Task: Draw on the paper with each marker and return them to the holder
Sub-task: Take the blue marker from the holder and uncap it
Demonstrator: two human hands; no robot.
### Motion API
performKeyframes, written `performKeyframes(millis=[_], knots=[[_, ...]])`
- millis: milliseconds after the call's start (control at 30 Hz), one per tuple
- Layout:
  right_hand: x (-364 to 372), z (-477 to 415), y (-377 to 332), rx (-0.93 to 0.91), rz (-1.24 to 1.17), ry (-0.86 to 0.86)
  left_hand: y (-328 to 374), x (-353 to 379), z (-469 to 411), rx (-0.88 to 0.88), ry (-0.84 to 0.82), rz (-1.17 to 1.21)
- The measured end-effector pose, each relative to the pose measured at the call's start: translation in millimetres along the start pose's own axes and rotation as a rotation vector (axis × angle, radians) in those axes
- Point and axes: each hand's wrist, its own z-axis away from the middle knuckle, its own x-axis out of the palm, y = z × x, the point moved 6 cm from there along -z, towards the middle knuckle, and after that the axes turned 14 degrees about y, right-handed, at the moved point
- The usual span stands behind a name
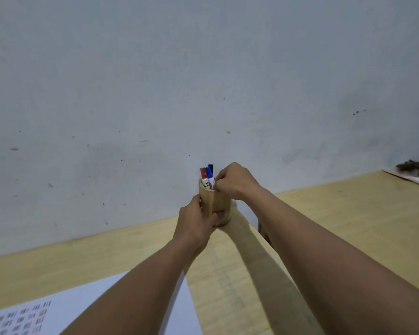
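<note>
head view, looking forward and down along both bare forearms. wooden holder (219, 201) stands at the far edge of the tabletop (336, 213), close against the grey wall (155, 81). left hand (196, 222) is wrapped around the holder's lower left side, fingers closed on it; its fingertips partly cover the front of the base. right hand (235, 181) sits at the holder's rim on the right, fingers curled tight together at the marker shafts. cannot tell whether it pinches a marker or only touches one: the fingertips hide the contact.

markers counted: three caps stick up out of the holder. red marker (204, 176) at left, blue marker (210, 176) just beside it, black marker (211, 166) behind them with only its cap top showing. lower shafts all hidden inside the holder; label print on the white barrels too small to read.

paper (87, 301): one sheet, at the near left corner of the tabletop, cut off by the lower frame edge and partly covered by the left forearm. rows of short strokes, dark and reddish, at its near left part; blurred, so no count taken.

far right edge of the tabletop: a dark cluttered object (414, 166), cut off by the frame, cannot be identified.
</note>
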Motion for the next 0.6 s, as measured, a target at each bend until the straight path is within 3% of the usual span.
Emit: performKeyframes(millis=[200,600], knots=[[5.9,-8.9,3.5,-0.027,-0.027,-0.022,-7.2,2.7,-5.8,-0.008,0.001,-0.041],[-33.8,12.7,-13.5,-0.046,-0.246,0.246,3.5,-0.6,1.1,-0.02,0.019,-0.002]])
